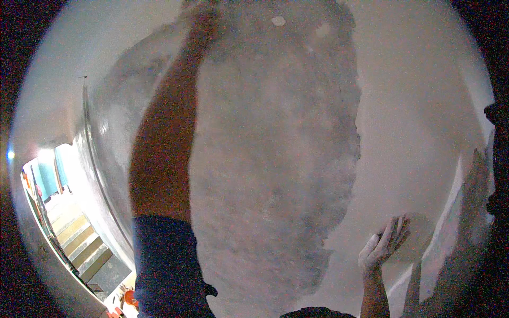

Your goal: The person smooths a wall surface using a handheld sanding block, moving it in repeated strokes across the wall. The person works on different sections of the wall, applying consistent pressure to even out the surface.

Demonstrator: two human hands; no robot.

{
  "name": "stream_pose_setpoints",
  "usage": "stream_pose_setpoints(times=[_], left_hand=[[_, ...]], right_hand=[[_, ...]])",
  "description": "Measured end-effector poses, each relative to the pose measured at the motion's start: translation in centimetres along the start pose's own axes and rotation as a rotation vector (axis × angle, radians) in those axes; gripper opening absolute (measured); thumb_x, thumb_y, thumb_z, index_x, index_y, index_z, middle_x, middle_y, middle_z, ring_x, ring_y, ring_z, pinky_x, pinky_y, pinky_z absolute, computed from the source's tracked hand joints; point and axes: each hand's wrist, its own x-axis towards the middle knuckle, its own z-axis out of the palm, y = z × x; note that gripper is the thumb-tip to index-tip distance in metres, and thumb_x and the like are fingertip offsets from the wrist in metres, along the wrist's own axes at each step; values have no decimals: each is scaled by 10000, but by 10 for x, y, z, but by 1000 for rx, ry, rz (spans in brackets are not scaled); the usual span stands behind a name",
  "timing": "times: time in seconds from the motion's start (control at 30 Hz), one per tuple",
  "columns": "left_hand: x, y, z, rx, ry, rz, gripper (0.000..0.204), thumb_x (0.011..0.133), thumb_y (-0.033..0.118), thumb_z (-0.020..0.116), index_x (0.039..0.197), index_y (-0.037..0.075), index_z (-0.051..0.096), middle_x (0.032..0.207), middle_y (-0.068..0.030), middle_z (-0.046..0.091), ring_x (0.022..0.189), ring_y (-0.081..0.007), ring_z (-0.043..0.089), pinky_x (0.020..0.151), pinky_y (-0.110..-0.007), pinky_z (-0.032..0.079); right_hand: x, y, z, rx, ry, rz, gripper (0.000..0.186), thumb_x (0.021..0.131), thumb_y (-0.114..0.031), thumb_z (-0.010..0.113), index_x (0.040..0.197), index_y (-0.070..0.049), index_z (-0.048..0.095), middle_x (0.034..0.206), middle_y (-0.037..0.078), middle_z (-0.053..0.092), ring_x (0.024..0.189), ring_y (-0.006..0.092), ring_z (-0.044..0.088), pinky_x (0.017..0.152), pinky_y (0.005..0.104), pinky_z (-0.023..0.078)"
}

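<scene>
Left hand (204, 11): raised by the upper edge of the grey patch (275, 143); grip unclear
Right hand (388, 242): whitened, fingers extended, at pale wall (408, 138)
Left side: steps (79, 236)

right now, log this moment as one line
left arm: in front of gray patch, grip unclear | right hand: open, near pale surface | stairs: lower left

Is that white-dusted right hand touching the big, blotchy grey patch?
Apart: the head view shows smooth, pale surface between the white-dusted right hand and the big, blotchy grey patch.
</scene>
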Motion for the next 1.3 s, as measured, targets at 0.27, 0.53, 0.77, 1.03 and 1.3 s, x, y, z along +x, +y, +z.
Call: stream_pose_setpoints(times=[0.27, 0.53, 0.77, 1.03, 1.3], left_hand=[[-21, 149, -25, -307, -27, 208, 593, 1076, 468, 418, 1604, 213, 325, 1576, -103, 457, 1454, -361, 381, 1192, -617, 246], [3, 40, -38, -187, -131, -94, 613, 1080, 477, 408, 1625, 222, 293, 1601, -101, 432, 1494, -359, 343, 1213, -628, 214], [26, 74, -29, -193, -139, -75, 611, 1092, 490, 360, 1634, 224, 270, 1607, -92, 426, 1512, -367, 312, 1198, -629, 258], [-7, 68, -30, -124, -81, 104, 612, 1094, 477, 325, 1637, 206, 250, 1589, -109, 446, 1489, -386, 351, 1191, -572, 323], [39, 67, -23, -73, -99, -13, 614, 1092, 466, 335, 1641, 208, 235, 1579, -125, 452, 1483, -386, 362, 1187, -560, 337]], right_hand=[[1, 2, 2, -7, -46, 33, 555, 1085, -319, 366, 1486, 59, 430, 1601, 274, 362, 1514, 481, 270, 1223, 662, 116], [-3, -3, 8, -6, -53, 27, 555, 1075, -292, 368, 1494, 69, 417, 1596, 281, 362, 1513, 493, 262, 1220, 668, 113], [-4, -14, 8, 20, -79, 18, 559, 1077, -291, 364, 1505, 67, 406, 1597, 291, 353, 1515, 505, 247, 1213, 683, 111], [-8, -14, 5, 67, -58, 35, 552, 1090, -317, 354, 1482, 63, 439, 1582, 297, 372, 1503, 512, 268, 1207, 683, 133], [-13, -11, 10, 59, -60, 32, 551, 1094, -319, 357, 1490, 53, 439, 1583, 293, 376, 1498, 514, 278, 1207, 681, 129]])
